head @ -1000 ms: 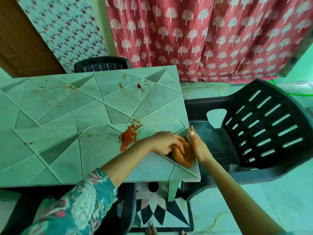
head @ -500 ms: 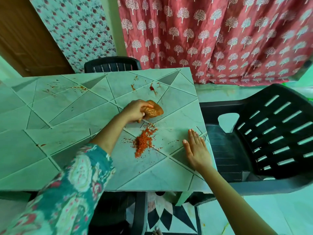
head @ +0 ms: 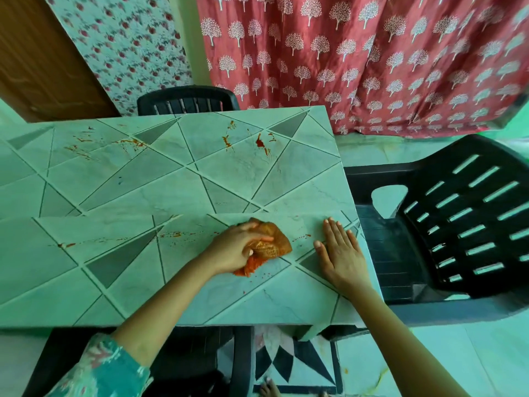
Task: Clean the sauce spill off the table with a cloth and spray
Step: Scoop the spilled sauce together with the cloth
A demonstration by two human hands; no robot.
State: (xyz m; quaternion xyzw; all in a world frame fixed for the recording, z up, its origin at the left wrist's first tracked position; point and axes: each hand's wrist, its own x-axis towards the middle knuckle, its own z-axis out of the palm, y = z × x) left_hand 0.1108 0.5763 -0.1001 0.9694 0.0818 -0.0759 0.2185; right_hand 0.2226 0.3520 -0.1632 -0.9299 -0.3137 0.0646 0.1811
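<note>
1. Head view (the only view). We note the left hand (head: 237, 247) gripping the cloth (head: 274, 240), with the fingers curled over its top. The cloth is bunched, stained orange, and pressed onto the table (head: 128, 282) in the near right part of the top.
2. The sauce spill (head: 247, 269) shows as an orange-red patch at the cloth's near edge, just below the heel of the left hand. A few small flecks lie on the tile beside it.
3. The right hand (head: 340, 250) lies palm down on the table with its fingers straight and close together, holding nothing. It sits just to the right of the cloth without touching it, near the table's right edge.
4. We record further sauce marks on the top:
   - far streaks (head: 260, 143) toward the far right corner;
   - thin smears (head: 128, 142) at the far left;
   - a line of specks (head: 174, 234) to the left of the left hand.
5. Surroundings:
   - a dark slatted chair (head: 458, 224) stands right of the table;
   - a second chair (head: 186, 100) stands behind the table's far edge;
   - a red tree-print curtain (head: 372, 58) hangs beyond;
   - a floral sleeve (head: 106, 368) covers the left upper arm.
</note>
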